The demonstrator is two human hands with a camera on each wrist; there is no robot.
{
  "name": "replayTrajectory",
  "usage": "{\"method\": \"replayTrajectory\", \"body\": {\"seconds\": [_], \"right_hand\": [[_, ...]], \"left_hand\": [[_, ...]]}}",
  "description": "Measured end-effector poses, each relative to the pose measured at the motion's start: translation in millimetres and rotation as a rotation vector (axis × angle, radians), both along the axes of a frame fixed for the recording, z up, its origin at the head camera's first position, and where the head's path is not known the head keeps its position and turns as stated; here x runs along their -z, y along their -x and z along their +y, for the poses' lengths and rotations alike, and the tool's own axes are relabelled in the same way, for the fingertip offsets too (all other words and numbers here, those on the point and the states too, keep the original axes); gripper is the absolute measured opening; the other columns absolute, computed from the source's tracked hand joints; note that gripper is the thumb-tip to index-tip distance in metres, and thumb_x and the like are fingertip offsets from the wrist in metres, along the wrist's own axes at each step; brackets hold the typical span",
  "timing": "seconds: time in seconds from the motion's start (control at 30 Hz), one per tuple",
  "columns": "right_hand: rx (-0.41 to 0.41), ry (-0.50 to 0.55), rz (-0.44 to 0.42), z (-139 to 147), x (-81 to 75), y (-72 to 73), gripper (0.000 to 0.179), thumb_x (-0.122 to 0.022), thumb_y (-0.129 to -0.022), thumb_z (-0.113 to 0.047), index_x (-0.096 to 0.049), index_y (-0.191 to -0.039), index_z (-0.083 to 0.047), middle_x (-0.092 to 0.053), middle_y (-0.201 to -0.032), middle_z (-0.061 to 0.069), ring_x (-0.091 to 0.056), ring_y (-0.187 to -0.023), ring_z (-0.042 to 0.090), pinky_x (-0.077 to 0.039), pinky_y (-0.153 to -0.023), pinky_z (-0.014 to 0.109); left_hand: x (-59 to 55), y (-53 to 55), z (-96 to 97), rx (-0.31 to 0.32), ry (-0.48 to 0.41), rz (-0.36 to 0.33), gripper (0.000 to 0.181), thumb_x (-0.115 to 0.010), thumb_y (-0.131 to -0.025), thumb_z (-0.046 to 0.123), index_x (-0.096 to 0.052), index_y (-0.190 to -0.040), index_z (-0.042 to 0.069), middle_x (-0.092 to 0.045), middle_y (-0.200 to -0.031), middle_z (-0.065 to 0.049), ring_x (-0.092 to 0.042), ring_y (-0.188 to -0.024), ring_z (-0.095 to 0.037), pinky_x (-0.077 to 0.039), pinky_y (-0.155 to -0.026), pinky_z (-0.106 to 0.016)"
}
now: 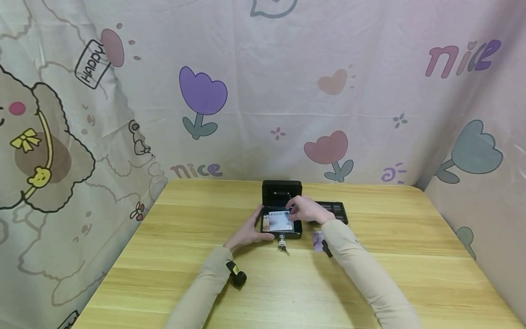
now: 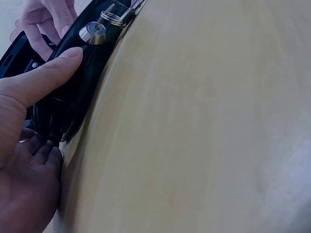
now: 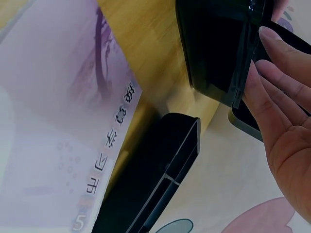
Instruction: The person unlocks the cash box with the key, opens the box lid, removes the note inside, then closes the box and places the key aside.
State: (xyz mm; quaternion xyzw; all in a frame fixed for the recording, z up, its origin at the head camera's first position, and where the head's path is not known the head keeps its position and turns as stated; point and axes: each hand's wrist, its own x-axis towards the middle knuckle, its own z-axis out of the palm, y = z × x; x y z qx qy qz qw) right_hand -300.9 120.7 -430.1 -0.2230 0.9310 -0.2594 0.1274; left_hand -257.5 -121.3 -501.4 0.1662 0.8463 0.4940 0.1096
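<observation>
A small black cash box (image 1: pixel 297 234) stands on the table with its lid (image 1: pixel 281 185) raised at the back. Pale play banknotes (image 1: pixel 280 221) lie inside it. From the left, my left hand (image 1: pixel 249 232) grips the box's front corner, thumb along the front wall and fingers at the side. Beside the thumb, a key sits in the round silver lock (image 2: pixel 92 33), with a key ring hanging. My right hand (image 1: pixel 306 209) reaches over the right side, fingers bent down into the box at the notes' edge. I cannot tell whether it pinches a note.
A black compartment tray (image 1: pixel 338 211) lies to the right of the box, partly behind the right wrist. Nearer to me is a purple play banknote (image 1: pixel 318 241), flat on the wooden table (image 1: pixel 185 274). A printed curtain (image 1: pixel 263 91) hangs behind the table.
</observation>
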Motion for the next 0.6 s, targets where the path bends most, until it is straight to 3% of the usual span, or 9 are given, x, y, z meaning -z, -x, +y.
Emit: {"method": "replayTrajectory", "body": {"seconds": [0.6], "right_hand": [[0.054, -0.045, 0.032, -6.4, 1.7, -2.4, 0.035, -0.078, -0.087, -0.013, -0.07, -0.118, -0.001, -0.075, -0.11, 0.015, -0.07, -0.096, 0.022, -0.062, -0.087, 0.039]], "left_hand": [[0.6, -1.1, -1.3, 0.003, 0.008, -0.007, 0.118, -0.086, -0.079, 0.035, -0.006, -0.164, 0.016, -0.006, -0.172, -0.012, -0.012, -0.157, -0.038, -0.015, -0.126, -0.062]]}}
